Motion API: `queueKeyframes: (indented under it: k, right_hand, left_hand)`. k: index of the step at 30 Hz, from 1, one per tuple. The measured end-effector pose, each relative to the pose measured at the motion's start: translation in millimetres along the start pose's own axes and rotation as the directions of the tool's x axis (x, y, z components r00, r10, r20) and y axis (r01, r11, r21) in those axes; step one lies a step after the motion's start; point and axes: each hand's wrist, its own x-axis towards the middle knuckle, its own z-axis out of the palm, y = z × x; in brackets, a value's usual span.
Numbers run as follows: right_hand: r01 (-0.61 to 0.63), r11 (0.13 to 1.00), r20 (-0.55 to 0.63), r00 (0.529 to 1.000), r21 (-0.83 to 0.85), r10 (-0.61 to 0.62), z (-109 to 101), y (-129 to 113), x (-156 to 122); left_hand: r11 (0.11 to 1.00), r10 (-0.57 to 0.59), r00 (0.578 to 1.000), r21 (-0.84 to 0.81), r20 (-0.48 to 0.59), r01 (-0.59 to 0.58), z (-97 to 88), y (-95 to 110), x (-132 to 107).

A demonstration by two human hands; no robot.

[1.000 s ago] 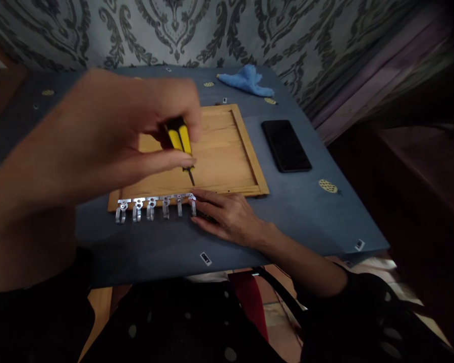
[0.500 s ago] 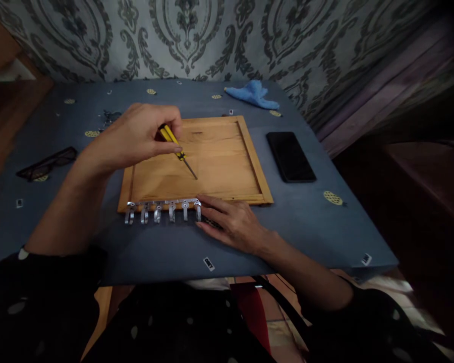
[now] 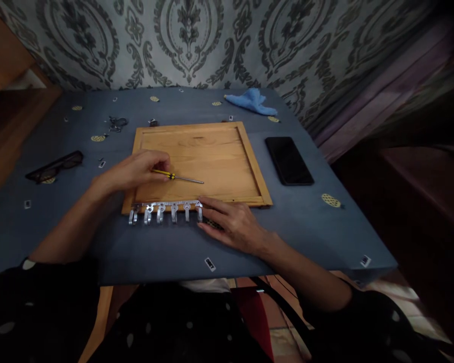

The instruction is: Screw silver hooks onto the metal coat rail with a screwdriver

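My left hand (image 3: 142, 169) is closed on a small screwdriver (image 3: 171, 176) with a yellow and black handle. Its metal shaft lies nearly level above the wooden panel (image 3: 215, 156), tip pointing right. Along the panel's near edge runs a silver metal hook rail (image 3: 162, 206), its several hooks hanging toward me. At the rail's right end, my right hand (image 3: 232, 222) grips it with the fingertips against the last hook. A dark patterned thing shows partly between those fingers; I cannot make out what it is.
Behind the panel at left lie small dark metal pieces (image 3: 118, 123). Eyeglasses (image 3: 55, 167) rest at the left and a black phone (image 3: 289, 160) at the right. A blue cloth (image 3: 252, 102) lies near the wall. Everything stands on a table with a grey-blue cover (image 3: 280, 237).
My left hand has come down and a little left, and the screwdriver has swung from steeply tilted to nearly level. My right hand has stayed at the rail's end.
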Motion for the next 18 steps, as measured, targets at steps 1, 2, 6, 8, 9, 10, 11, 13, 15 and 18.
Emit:
queueKeyframes:
  k: [1, 2, 6, 8, 9, 10, 11, 13, 15, 18]
  right_hand:
    - [-0.001, 1.0, -0.002, 1.0, -0.001, 0.001, 0, 0, 0]
    - [-0.002, 1.0, -0.003, 1.0, -0.001, 0.002, 0, 0, 0]
    - [-0.002, 1.0, -0.006, 1.0, 0.0, 0.002, -1, -1, 1]
    - [0.002, 1.0, -0.012, 1.0, 0.003, -0.002, -2, -1, 1]
    - [0.004, 1.0, -0.015, 1.0, 0.005, -0.004, -2, -1, 1]
    - [0.006, 1.0, -0.015, 1.0, 0.005, -0.005, -3, -1, 1]
    - [0.007, 1.0, -0.015, 1.0, 0.005, -0.007, -3, -1, 1]
    - [0.005, 1.0, -0.007, 1.0, 0.0, -0.005, -3, -1, 1]
    - [0.005, 1.0, -0.004, 1.0, -0.008, -0.005, -3, -1, 2]
    - [0.004, 1.0, -0.016, 1.0, -0.018, -0.005, -4, -2, 2]
  left_hand:
    - [1.0, -0.002, 1.0, 0.007, -0.012, 0.002, 2.9, -1, 0]
    - [1.0, -0.003, 1.0, 0.014, -0.021, 0.004, 5.7, -2, 0]
    - [0.999, -0.001, 0.999, 0.039, -0.046, 0.003, 11.8, -6, -1]
    - [0.999, 0.005, 0.998, 0.05, -0.067, -0.002, 10.7, -4, -2]
    - [0.998, 0.009, 0.997, 0.057, -0.081, -0.004, 9.6, 0, -4]
    - [0.998, 0.013, 0.995, 0.063, -0.096, -0.007, 8.5, 4, -6]
    - [0.998, 0.017, 0.994, 0.068, -0.11, -0.01, 7.8, 11, -8]
    - [0.997, 0.036, 0.991, 0.073, -0.129, -0.027, 9.1, 27, -13]
    - [0.994, 0.085, 0.986, 0.075, -0.147, -0.075, 15.1, 45, -18]
    - [0.987, 0.131, 0.984, 0.113, -0.121, -0.117, 30.4, 68, -24]
